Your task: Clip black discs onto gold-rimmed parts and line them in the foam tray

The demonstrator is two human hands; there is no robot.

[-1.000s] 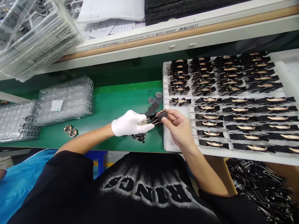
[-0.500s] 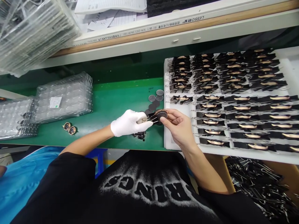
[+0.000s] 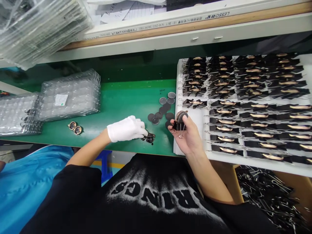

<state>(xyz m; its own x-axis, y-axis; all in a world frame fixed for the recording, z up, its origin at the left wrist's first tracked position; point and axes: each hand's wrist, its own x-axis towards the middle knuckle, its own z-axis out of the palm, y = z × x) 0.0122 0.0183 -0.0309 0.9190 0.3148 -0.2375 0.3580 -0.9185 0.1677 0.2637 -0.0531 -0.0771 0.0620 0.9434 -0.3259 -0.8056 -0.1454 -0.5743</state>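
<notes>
In my bare right hand is a round gold-rimmed watch case with a black disc on its face, my thumb pressing on the disc. A black binder clip is clamped on that case, its wire handles hanging down over my fingers. My left hand, in a white glove, is closed with its fingertips at the wire handle of a small group of black binder clips lying on the green table. Between the hands several black discs and clear-faced discs lie loose.
A white foam board at right carries rows of clipped gold cases. Stacked clear plastic trays and two gold cases lie at left. Below right stands a box of binder clips. A person in blue sits at left.
My left hand has left the watch case and moved down to the binder clips on the table. My right hand has drawn right with the case and its clip.
</notes>
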